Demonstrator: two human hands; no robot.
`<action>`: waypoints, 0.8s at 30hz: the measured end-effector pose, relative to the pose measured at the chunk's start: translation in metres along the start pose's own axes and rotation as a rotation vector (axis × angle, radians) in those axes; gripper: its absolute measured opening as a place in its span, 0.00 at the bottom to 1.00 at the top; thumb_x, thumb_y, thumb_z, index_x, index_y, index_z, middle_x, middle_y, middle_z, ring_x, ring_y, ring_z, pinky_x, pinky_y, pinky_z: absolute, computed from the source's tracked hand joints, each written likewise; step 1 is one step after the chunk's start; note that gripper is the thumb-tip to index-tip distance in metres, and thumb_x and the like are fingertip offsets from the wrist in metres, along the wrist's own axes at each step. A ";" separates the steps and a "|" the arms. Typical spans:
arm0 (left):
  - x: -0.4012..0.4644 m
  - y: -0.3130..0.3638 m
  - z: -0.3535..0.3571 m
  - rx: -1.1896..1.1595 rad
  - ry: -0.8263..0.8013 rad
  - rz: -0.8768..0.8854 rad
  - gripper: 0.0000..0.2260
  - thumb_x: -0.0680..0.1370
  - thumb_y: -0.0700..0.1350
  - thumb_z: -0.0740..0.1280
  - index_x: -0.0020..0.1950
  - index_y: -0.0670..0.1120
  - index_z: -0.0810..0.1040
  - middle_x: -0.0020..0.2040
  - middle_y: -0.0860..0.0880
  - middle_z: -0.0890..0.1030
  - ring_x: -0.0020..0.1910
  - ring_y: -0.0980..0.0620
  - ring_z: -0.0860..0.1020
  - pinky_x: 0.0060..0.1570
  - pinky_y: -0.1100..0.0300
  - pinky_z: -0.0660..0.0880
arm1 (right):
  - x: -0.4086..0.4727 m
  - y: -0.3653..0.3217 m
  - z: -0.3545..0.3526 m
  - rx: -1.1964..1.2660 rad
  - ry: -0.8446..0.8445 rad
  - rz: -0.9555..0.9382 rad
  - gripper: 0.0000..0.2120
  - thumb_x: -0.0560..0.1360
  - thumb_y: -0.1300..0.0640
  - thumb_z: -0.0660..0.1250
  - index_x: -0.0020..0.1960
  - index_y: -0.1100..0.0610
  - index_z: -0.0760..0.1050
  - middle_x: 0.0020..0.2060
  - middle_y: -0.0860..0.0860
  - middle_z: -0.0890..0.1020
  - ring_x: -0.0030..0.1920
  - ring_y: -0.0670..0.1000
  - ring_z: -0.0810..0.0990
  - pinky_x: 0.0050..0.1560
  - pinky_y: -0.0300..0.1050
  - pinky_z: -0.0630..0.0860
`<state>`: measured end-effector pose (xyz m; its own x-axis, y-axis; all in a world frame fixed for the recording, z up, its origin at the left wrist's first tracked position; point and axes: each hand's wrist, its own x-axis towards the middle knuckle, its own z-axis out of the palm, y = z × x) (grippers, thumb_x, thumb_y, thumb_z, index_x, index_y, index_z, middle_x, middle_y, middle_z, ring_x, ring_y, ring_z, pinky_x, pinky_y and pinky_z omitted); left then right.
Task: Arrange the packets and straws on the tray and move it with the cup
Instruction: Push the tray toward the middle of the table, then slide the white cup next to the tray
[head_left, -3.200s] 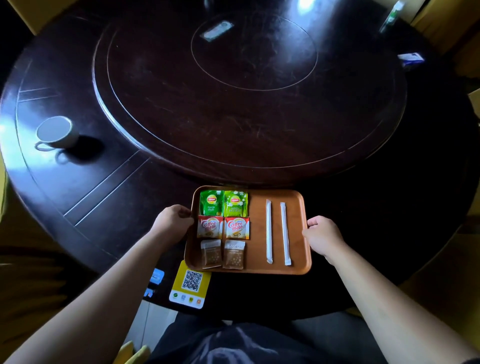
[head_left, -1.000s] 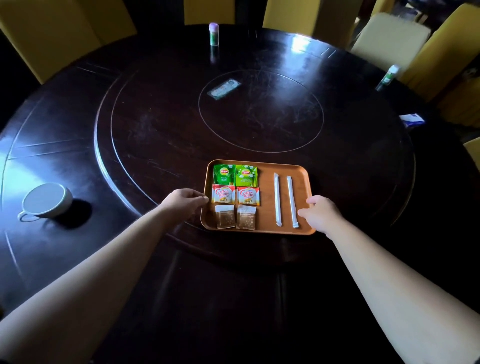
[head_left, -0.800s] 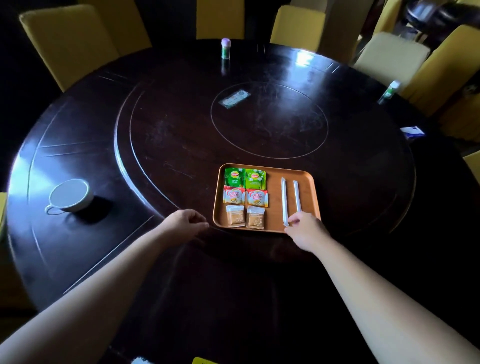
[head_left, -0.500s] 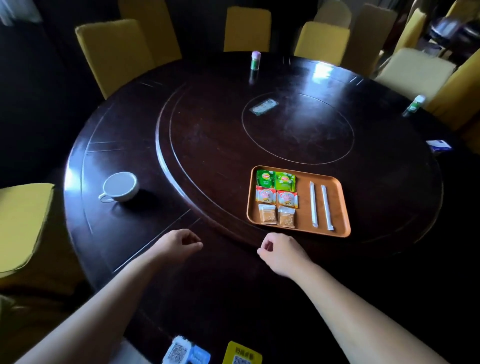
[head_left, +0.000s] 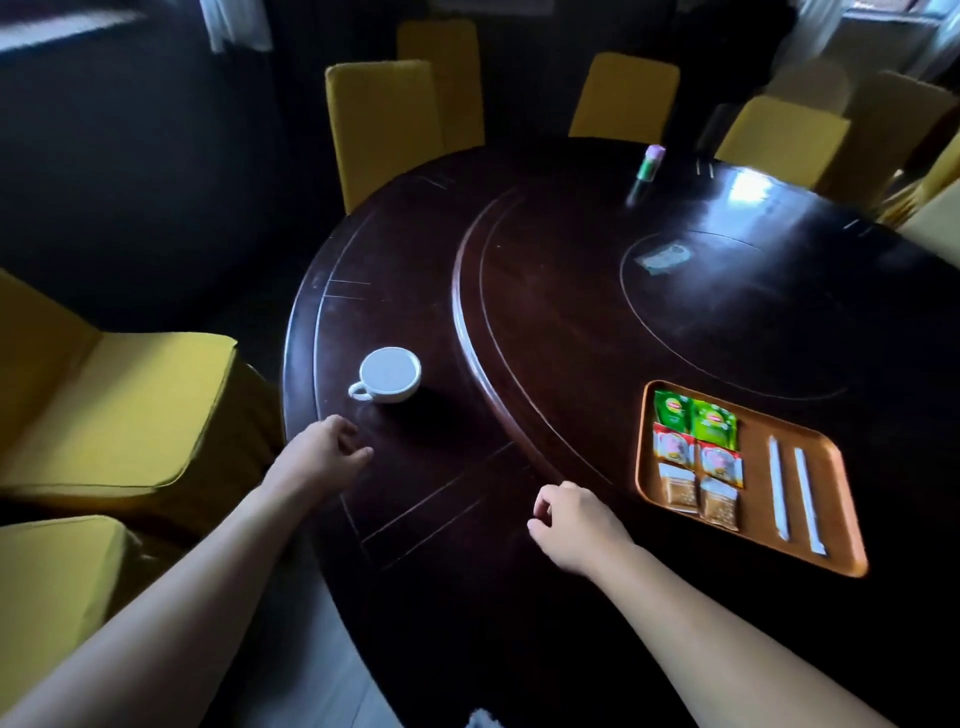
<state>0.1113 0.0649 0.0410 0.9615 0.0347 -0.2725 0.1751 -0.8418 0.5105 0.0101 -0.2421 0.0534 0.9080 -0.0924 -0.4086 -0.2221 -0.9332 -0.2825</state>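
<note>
An orange tray (head_left: 756, 467) rests on the raised turntable at the right. On it lie two green tea packets (head_left: 693, 420), two red creamer packets (head_left: 696, 457), two brown sugar packets (head_left: 698, 496) and two white wrapped straws (head_left: 792, 493). A white cup (head_left: 388, 375) stands on the table's outer ring at the left. My left hand (head_left: 324, 452) hovers just below the cup, fingers loosely curled, holding nothing. My right hand (head_left: 569, 522) is over the outer ring left of the tray, fingers curled, empty.
The dark round table (head_left: 519, 597) has a raised turntable (head_left: 571, 312) with a lip. A small green bottle (head_left: 649, 163) stands at the far edge, and a flat card (head_left: 665, 257) lies near the centre. Yellow chairs (head_left: 119, 405) surround the table.
Both hands have let go of the tray, which now lies on the turntable. My view has swung left, and my left hand has moved toward the cup.
</note>
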 end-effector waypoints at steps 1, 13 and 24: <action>0.011 -0.004 -0.005 0.010 0.011 -0.002 0.22 0.71 0.56 0.73 0.60 0.47 0.77 0.50 0.50 0.81 0.50 0.48 0.80 0.51 0.54 0.77 | 0.007 -0.005 -0.001 -0.030 0.015 -0.015 0.08 0.76 0.47 0.65 0.53 0.49 0.75 0.53 0.48 0.75 0.54 0.52 0.75 0.51 0.49 0.76; 0.109 0.028 0.000 0.208 -0.088 0.039 0.55 0.61 0.67 0.77 0.79 0.49 0.54 0.71 0.43 0.66 0.70 0.39 0.66 0.66 0.42 0.70 | 0.067 -0.014 0.011 -0.273 0.164 -0.023 0.22 0.76 0.47 0.65 0.67 0.51 0.66 0.66 0.51 0.69 0.65 0.55 0.69 0.61 0.52 0.72; 0.123 0.047 0.014 0.157 -0.031 0.032 0.45 0.59 0.59 0.80 0.70 0.47 0.65 0.61 0.44 0.70 0.55 0.39 0.78 0.53 0.45 0.77 | 0.063 0.002 0.028 -0.289 0.212 -0.081 0.33 0.75 0.47 0.66 0.76 0.52 0.58 0.74 0.55 0.64 0.72 0.57 0.63 0.68 0.57 0.67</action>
<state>0.2350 0.0218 0.0205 0.9588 -0.0079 -0.2840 0.1069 -0.9161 0.3865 0.0568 -0.2395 0.0026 0.9787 -0.0556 -0.1977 -0.0642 -0.9972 -0.0373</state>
